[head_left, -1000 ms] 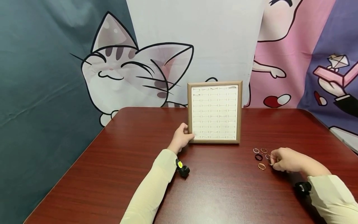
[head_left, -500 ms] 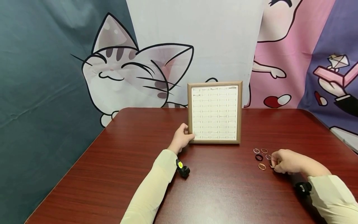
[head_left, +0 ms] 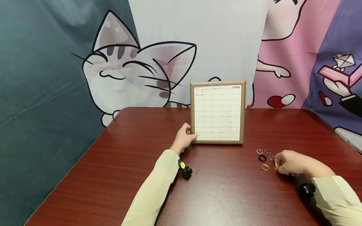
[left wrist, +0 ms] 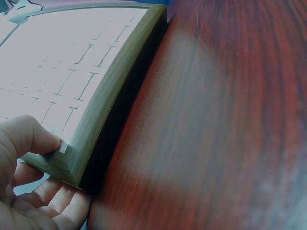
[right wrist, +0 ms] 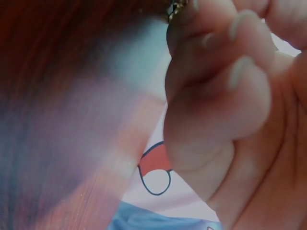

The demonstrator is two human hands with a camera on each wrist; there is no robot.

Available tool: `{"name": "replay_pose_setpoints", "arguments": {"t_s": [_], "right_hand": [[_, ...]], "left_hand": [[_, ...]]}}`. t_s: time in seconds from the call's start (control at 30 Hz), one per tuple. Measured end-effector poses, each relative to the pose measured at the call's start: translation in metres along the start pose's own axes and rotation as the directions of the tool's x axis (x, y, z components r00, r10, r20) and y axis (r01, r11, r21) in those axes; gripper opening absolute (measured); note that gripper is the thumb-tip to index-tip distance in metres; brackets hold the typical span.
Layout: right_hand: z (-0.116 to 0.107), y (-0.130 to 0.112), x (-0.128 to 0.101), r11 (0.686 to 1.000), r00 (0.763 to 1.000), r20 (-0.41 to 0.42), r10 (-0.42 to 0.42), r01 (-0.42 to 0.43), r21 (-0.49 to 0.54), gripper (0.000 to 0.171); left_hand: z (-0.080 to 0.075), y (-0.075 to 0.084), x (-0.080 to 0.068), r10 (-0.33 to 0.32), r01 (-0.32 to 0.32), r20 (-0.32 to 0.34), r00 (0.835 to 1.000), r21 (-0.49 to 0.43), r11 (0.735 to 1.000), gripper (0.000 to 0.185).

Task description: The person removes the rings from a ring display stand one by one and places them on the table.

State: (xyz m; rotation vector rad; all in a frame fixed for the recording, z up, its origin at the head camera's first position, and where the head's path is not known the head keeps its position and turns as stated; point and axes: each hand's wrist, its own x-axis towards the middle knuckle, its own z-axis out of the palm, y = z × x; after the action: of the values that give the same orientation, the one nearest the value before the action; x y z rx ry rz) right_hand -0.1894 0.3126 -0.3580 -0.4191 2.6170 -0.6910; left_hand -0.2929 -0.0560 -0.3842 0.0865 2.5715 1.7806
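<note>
Your left hand (head_left: 182,139) grips the near-left corner of the upright ring tray (head_left: 217,112), mid-table (head_left: 113,175) | your right hand (head_left: 288,162), fingers curled, pinches a small ring (head_left: 275,167) beside five loose rings (head_left: 263,158), near right of the tray

The head view is evenly and softly lit, sharp throughout, with a pale sheen on the glossy dark-red wooden tabletop (head_left: 226,194) near the front; both wrist views are close, bluish-tinted, and blurred; shadows stay faint.
</note>
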Motion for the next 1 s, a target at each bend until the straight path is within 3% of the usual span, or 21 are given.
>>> {"name": "replay_pose_setpoints", "arguments": {"t_s": [0.33,0.53,0.7,0.8,1.0], "right_hand": [[-0.001,-0.003,-0.005,1.0,1.0,0.002,0.01,-0.01,-0.008,0.012],[-0.009,-0.012,-0.006,0.986,0.992,-0.096,-0.087,0.072,-0.149,0.012],[-0.015,-0.034,-0.001,0.952,0.95,-0.237,-0.204,0.136,-0.276,0.008],[-0.016,-0.053,0.003,0.941,0.914,-0.318,-0.25,0.152,-0.303,0.007],[-0.019,-0.087,0.016,0.927,0.85,-0.415,-0.323,0.196,-0.32,0.01]], "left_hand": [[0.002,0.004,-0.002,-0.005,0.006,0.011,1.0,-0.023,1.0,0.027],[0.0,0.005,-0.003,-0.034,0.034,0.038,0.999,-0.003,0.999,0.025],[-0.001,0.007,-0.005,-0.024,0.021,0.051,0.998,0.051,0.998,0.045],[-0.001,0.012,-0.008,0.004,-0.009,0.032,0.999,0.147,0.989,0.063],[-0.005,0.042,-0.025,0.107,-0.088,-0.034,0.994,0.362,0.928,0.075]]}}
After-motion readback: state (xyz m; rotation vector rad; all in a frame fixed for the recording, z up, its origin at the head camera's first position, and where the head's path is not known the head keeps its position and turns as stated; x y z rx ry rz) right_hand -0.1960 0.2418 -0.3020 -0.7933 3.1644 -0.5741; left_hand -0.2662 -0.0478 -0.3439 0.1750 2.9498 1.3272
